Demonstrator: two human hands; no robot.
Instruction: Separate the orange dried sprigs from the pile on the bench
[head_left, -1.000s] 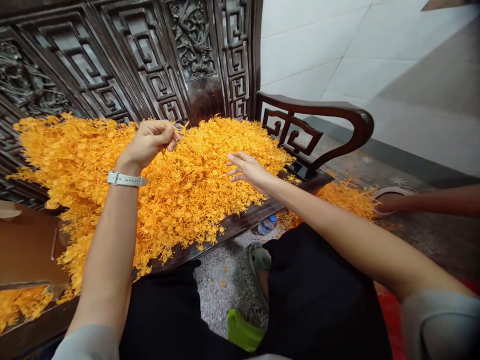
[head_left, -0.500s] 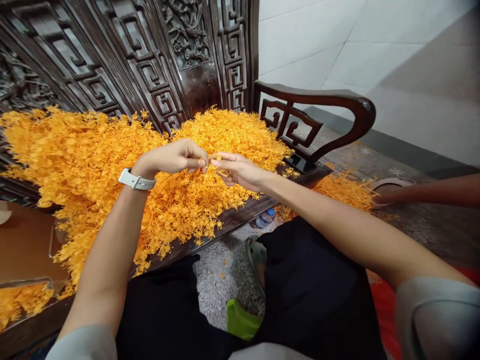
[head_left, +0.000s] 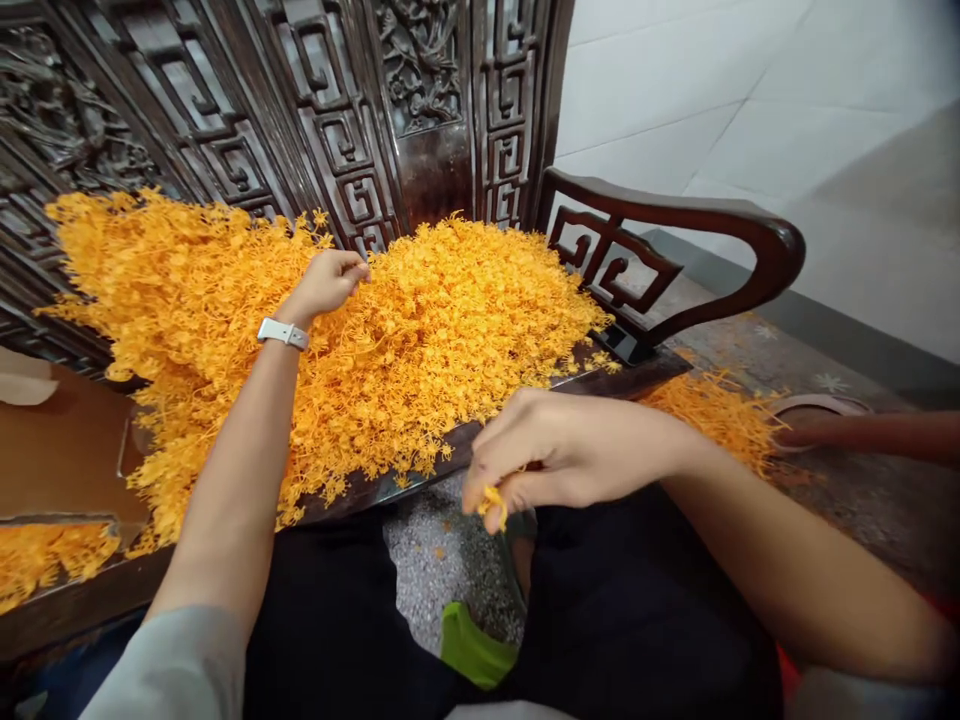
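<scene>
A large heap of orange plastic flower pieces, with thin stems and star-like heads, covers the seat of a dark carved wooden bench. My left hand, with a white watch band at the wrist, is over the middle of the heap. Its fingers are closed together, and what they hold, if anything, is hidden. Lower and closer to me, in front of the seat edge, my right hand pinches a small orange plastic flower piece between thumb and fingers.
A cardboard box stands at the left, with more orange pieces below it. The bench's curved armrest rises at the right. Beyond it, loose orange pieces lie on the floor near another person's foot. Something bright green is between my legs.
My hands were together above the heap and are now apart. The right came down towards my lap with an orange flower piece; the left moved back and left over the heap.
</scene>
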